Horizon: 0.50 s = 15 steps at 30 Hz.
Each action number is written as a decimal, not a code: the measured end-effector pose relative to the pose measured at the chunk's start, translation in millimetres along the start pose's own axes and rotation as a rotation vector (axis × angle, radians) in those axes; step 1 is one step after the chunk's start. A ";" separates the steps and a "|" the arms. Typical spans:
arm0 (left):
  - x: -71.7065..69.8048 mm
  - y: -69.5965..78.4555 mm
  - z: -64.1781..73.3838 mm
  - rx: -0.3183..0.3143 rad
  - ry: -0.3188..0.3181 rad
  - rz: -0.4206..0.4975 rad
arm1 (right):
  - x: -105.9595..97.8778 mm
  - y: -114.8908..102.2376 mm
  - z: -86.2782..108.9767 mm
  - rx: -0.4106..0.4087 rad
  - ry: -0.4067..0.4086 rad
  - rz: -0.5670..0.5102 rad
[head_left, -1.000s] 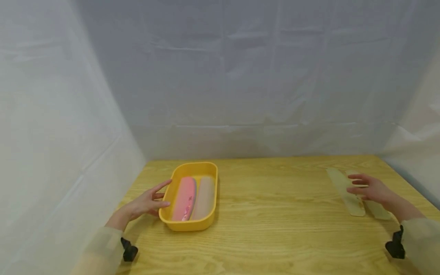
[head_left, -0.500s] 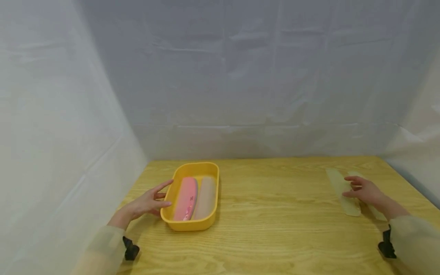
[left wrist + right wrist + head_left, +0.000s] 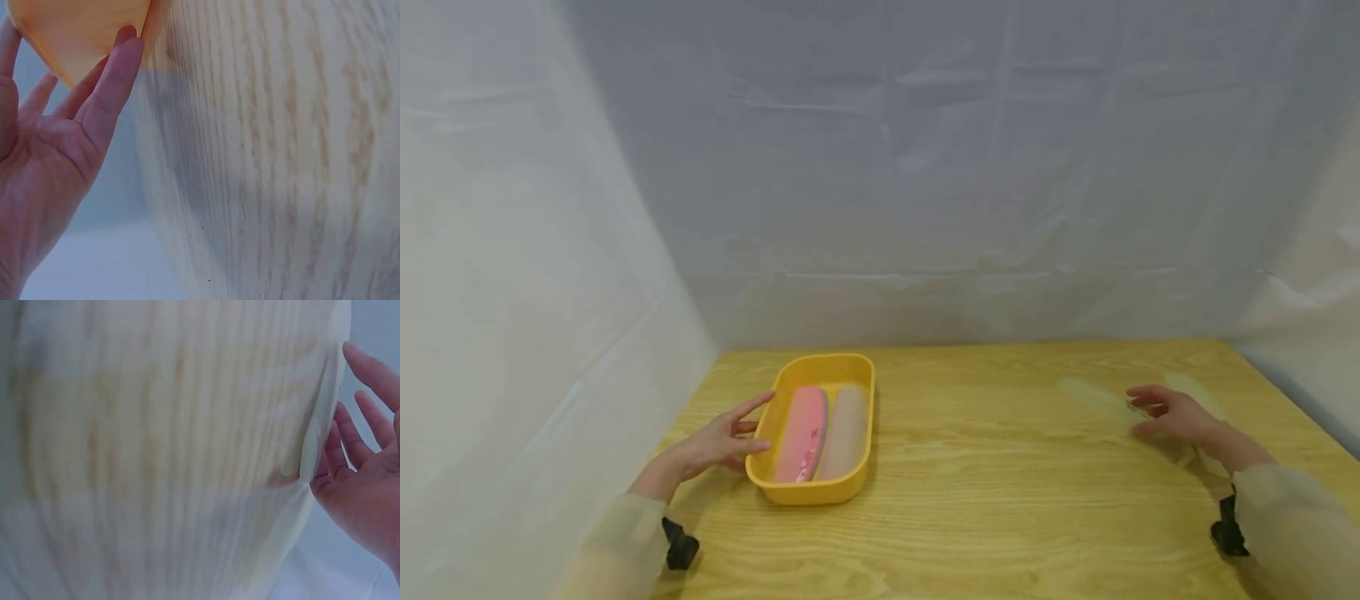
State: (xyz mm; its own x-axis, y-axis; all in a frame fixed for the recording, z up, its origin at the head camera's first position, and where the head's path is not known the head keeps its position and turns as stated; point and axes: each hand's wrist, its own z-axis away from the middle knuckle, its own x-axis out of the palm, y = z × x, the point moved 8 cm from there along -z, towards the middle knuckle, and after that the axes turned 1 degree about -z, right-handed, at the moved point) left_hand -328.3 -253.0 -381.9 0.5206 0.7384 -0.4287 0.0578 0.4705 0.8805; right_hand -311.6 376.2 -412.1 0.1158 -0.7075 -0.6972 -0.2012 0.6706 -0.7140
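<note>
A yellow tray point(image 3: 808, 493) stands on the left of the table, holding a pink curved flat piece point(image 3: 801, 433) with a printed edge and a beige curved flat piece point(image 3: 845, 433). My left hand point(image 3: 718, 442) rests against the tray's left side, fingers spread and fairly straight, thumb and a fingertip at the rim. On the right, my right hand point(image 3: 1180, 419) pinches a pale, thin curved strip point(image 3: 1090, 395), blurred in the head view. Its edge shows beside the fingers in the right wrist view. A second pale strip point(image 3: 1195, 390) lies on the table, partly hidden behind this hand.
The wooden table point(image 3: 970, 467) spans the area between the hands. Whitish sheeting point(image 3: 925, 208) hangs behind and on both sides. Each wrist carries a small black camera mount, the left one point(image 3: 681, 546) near the table's left edge.
My right hand has moved left and gripped one pale strip, which has swung and shifted leftward away from the other strip. The left hand and tray have stayed in place.
</note>
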 end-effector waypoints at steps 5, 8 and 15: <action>-1.5 0.2 -2.9 0.003 0.006 -0.003 | 2.2 -2.7 -1.8 0.008 0.001 -0.016; -2.1 0.1 -3.3 0.005 0.007 -0.001 | 3.4 -4.0 -3.7 0.006 0.000 -0.014; -1.1 -3.3 -0.9 -0.004 0.006 0.005 | 9.1 -1.8 -6.1 0.030 -0.041 -0.009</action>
State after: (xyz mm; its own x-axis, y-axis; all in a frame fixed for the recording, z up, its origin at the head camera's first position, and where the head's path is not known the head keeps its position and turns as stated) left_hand -329.8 -255.0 -384.6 0.5158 0.7436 -0.4255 0.0519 0.4686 0.8819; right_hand -316.1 367.2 -416.7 0.1571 -0.7043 -0.6923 -0.1706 0.6711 -0.7215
